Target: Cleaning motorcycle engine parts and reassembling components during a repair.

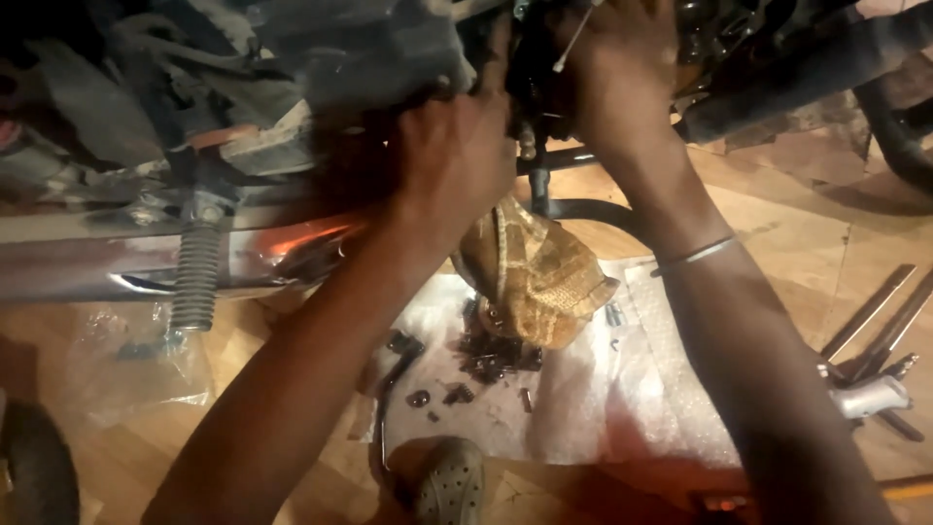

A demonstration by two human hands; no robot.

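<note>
Both my hands reach up into the dark engine (369,58) of a motorcycle at the top of the view. My left hand (457,146) presses against the engine's side, fingers curled onto a dark part. My right hand (617,73) grips the engine casing just to the right; what is under its fingers is hidden. A thin metal bangle (695,255) sits on my right wrist. A brownish rag (535,272) hangs below the hands, over a white sheet (603,389) on the floor.
Several small dark bolts and parts (491,355) lie on the sheet, with a bent dark lever (394,389) beside them. A chrome exhaust pipe (117,267) and ribbed footpeg (197,277) are at left. Metal tools (870,389) lie at right. A sandal (452,481) is at bottom.
</note>
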